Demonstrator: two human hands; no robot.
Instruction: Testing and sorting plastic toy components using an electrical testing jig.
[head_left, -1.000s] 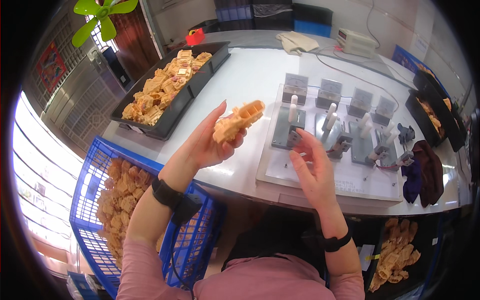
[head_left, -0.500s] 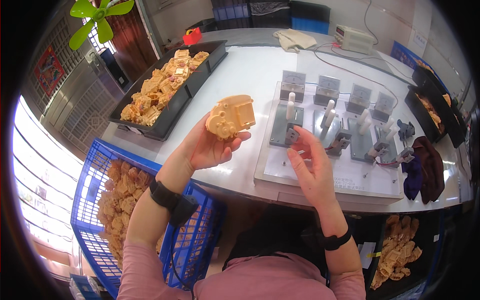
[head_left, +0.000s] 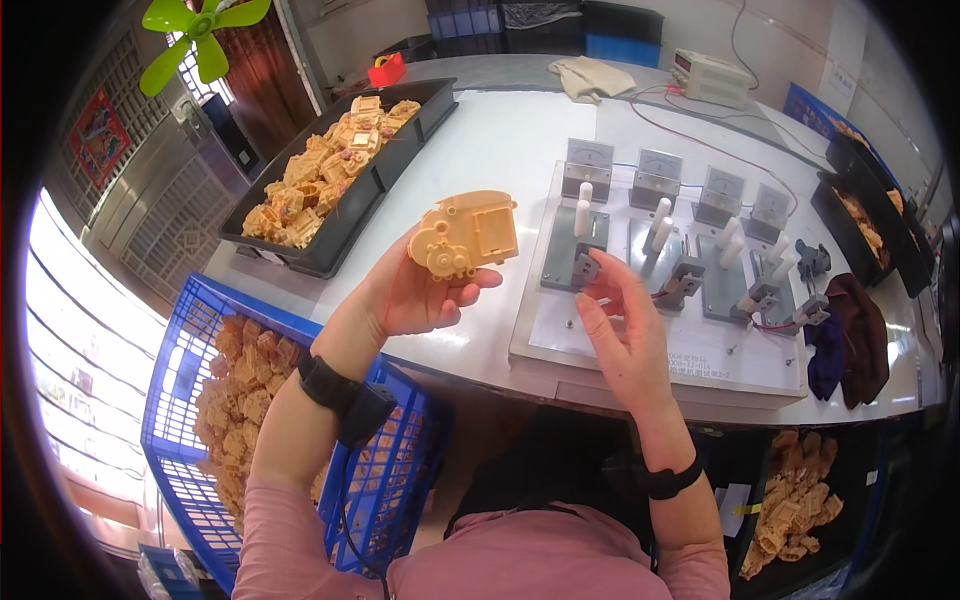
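Gear housing (head_left: 463, 238) gripped in left hand (head_left: 415, 298); best leave face uncovered. Right hand (head_left: 628, 325) half-curled at grey block (head_left: 585, 267), grip unclear.

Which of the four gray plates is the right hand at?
The leftmost gray plate: the right hand is at its front block; the other three plates lie farther right.

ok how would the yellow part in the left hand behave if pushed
The yellow part looks stiff, with crisp moulded walls. It's probably light: the left hand alone supports it. Its uneven outline should resist rolling.
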